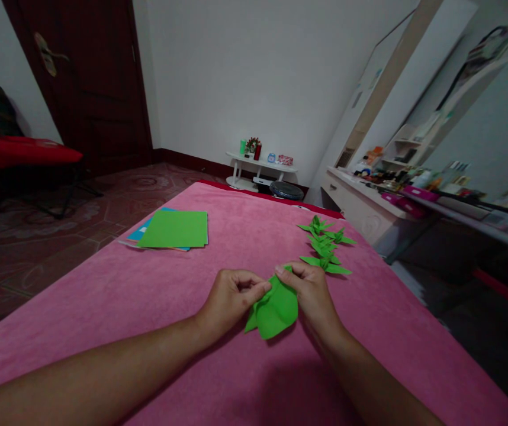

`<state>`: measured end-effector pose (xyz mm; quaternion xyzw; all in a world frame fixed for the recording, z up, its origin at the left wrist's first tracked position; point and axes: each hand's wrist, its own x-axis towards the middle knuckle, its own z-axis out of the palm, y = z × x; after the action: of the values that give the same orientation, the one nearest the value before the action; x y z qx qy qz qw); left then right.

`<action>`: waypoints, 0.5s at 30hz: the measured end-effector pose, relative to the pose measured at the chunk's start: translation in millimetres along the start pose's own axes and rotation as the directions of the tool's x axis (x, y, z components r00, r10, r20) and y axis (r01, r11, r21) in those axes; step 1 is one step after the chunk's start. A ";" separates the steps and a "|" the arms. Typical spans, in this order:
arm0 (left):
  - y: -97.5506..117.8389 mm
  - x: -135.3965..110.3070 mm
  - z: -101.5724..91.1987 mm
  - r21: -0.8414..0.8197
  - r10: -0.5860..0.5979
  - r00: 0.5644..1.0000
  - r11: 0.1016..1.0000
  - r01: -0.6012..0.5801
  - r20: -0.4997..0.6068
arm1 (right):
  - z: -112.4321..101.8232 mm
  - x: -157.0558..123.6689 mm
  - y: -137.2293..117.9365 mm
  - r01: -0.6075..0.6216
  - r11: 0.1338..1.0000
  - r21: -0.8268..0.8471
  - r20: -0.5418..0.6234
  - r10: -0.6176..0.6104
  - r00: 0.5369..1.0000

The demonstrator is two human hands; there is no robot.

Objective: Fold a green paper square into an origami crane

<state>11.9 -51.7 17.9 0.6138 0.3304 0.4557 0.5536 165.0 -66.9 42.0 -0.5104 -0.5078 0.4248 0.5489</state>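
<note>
A partly folded sheet of green origami paper (279, 310) is held just above the pink cloth, its lower part bulging in a rounded curve. My left hand (236, 294) pinches its upper left edge between thumb and fingers. At the upper right edge my right hand (308, 290) pinches the same paper, thumb on top. Beyond the right hand lie several folded green paper pieces (325, 245) with pointed tips, bunched together. To the far left rests a stack of coloured paper (174, 229), a green sheet uppermost and blue showing beneath.
The pink cloth (147, 331) covers the surface under my hands. Behind it stands a small white table (263, 164) with a clock, flowers and containers. A cluttered dressing table (369, 195) is at the right; a red chair (23, 149) and a dark door (85, 77) are at the left.
</note>
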 end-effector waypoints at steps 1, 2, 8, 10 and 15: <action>0.6 0.3 0.3 -0.001 -0.003 1.000 1.000 0.003 0.003 | -0.8 0.6 0.6 -0.003 1.000 0.025 -0.012 0.004 1.000; 1.1 1.0 0.2 -0.005 -0.004 1.000 1.000 0.004 0.005 | -1.5 1.3 0.7 0.003 0.999 0.051 -0.023 -0.001 1.000; 1.4 13.3 -9.7 -0.091 0.048 0.980 0.994 -0.067 -0.194 | 2.8 1.2 0.1 -0.026 0.997 0.067 0.111 0.019 0.994; 1.5 16.7 -13.7 -0.104 0.069 0.964 0.990 -0.099 -0.258 | 8.3 -1.3 4.1 -0.096 0.995 0.015 0.195 0.091 0.977; -0.6 18.5 -13.7 -0.220 0.039 0.965 0.971 -0.098 -0.259 | 16.5 -3.1 14.7 -0.132 0.991 0.009 0.182 0.128 0.975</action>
<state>6.0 -29.7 20.5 0.4933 0.3216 0.5845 0.5582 149.0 -66.1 26.4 -0.4960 -0.5167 0.5096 0.4768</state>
